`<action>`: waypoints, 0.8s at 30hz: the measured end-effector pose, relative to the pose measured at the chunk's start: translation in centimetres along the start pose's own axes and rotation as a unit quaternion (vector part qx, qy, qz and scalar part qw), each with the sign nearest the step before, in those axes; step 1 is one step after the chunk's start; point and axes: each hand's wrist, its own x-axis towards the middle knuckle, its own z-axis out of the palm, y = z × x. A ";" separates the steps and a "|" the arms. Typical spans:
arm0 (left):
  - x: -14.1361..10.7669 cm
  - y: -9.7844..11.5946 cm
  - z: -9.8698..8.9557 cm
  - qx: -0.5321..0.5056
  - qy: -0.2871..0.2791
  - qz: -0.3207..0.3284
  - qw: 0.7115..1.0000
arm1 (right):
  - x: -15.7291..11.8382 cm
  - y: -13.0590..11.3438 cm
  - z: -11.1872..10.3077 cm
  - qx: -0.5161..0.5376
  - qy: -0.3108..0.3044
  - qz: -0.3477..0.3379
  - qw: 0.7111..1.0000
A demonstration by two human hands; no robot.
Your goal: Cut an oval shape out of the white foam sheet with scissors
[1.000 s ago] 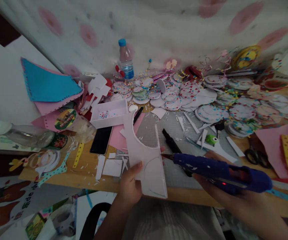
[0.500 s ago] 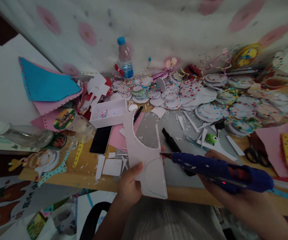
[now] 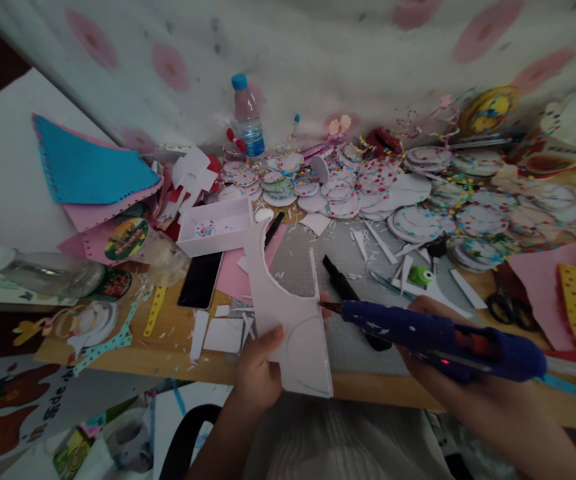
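Note:
My left hand [image 3: 263,367] grips a white foam board piece [image 3: 301,343], thumb on its face and fingertips showing past its right edge. A large curved cut-out shapes the board's top, and a round pencil line is drawn lower down. Along the right edge runs a thin white strip [image 3: 315,273] that sticks up above the board. My right hand [image 3: 448,373] is wrapped round a dark blue hot glue gun [image 3: 418,333] with a small red light lit. Its nozzle points left, at or very close to the strip where it meets the board; exact contact is hard to tell.
On the grey cutting mat [image 3: 298,247] lie a black utility knife [image 3: 353,300] and white scraps. Behind are stacks of decorated white discs [image 3: 383,177] and a water bottle [image 3: 249,123]. A white box [image 3: 215,223], phone [image 3: 201,280] and scissors [image 3: 511,312] lie around.
The view has shifted slightly. Both hands, the foam board and the glue gun keep nearly the same pose, with the nozzle still at the board's right edge.

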 end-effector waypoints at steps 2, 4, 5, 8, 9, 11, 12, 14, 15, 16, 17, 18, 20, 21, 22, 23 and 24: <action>0.0 -0.1 -0.2 -0.007 0.003 0.005 1.000 | 0.0 -0.1 -0.2 -0.023 -0.018 -0.018 0.999; 0.1 -0.3 -0.5 -0.020 0.005 0.009 1.000 | 0.0 -0.2 -0.3 -0.048 -0.033 -0.034 0.998; 0.1 -0.4 -0.7 -0.025 0.005 0.009 1.000 | -0.1 -0.3 -0.4 -0.055 -0.038 -0.037 0.997; 0.2 -0.6 -1.1 -0.036 -0.007 0.003 0.999 | -0.4 -0.4 -0.4 -0.063 -0.051 -0.040 0.996; 0.2 -0.6 -1.2 -0.039 -0.013 0.002 0.999 | -0.5 -0.4 -0.5 -0.066 -0.056 -0.045 0.995; 0.2 -0.5 -1.2 -0.042 -0.020 0.003 0.999 | -0.7 -0.4 -0.5 -0.078 -0.065 -0.061 0.993; 0.2 -0.5 -1.2 -0.043 -0.022 0.005 0.999 | -0.8 -0.4 -0.5 -0.084 -0.067 -0.068 0.992; 0.1 -0.4 -1.1 -0.044 -0.026 0.005 0.999 | -1.0 -0.5 -0.6 -0.091 -0.068 -0.082 0.990; 0.1 -0.4 -1.1 -0.046 -0.026 0.004 0.999 | -1.1 -0.5 -0.6 -0.093 -0.068 -0.087 0.990; 0.2 -0.3 -1.1 -0.050 -0.025 0.002 0.998 | -1.2 -0.6 -0.6 -0.094 -0.066 -0.091 0.989; 0.2 -0.3 -1.0 -0.055 -0.023 0.001 0.998 | -1.2 -0.6 -0.6 -0.097 -0.067 -0.094 0.989; 0.2 -0.3 -1.0 -0.061 -0.021 0.000 0.998 | -1.3 -0.6 -0.6 -0.100 -0.069 -0.095 0.988; 0.3 -0.4 -1.0 -0.073 -0.017 -0.002 0.997 | -1.5 -0.5 -0.5 -0.103 -0.075 -0.086 0.988; 0.4 -0.4 -1.1 -0.078 -0.014 -0.002 0.997 | -1.6 -0.5 -0.5 -0.103 -0.081 -0.078 0.988; 0.4 -0.4 -1.1 -0.081 -0.011 -0.002 0.997 | -1.7 -0.4 -0.5 -0.103 -0.086 -0.067 0.989; 0.4 -0.4 -1.1 -0.082 -0.007 -0.001 0.997 | -1.9 -0.4 -0.4 -0.104 -0.091 -0.058 0.989; 0.4 -0.4 -1.1 -0.082 -0.003 0.002 0.997 | -2.0 -0.3 -0.4 -0.108 -0.084 -0.049 0.989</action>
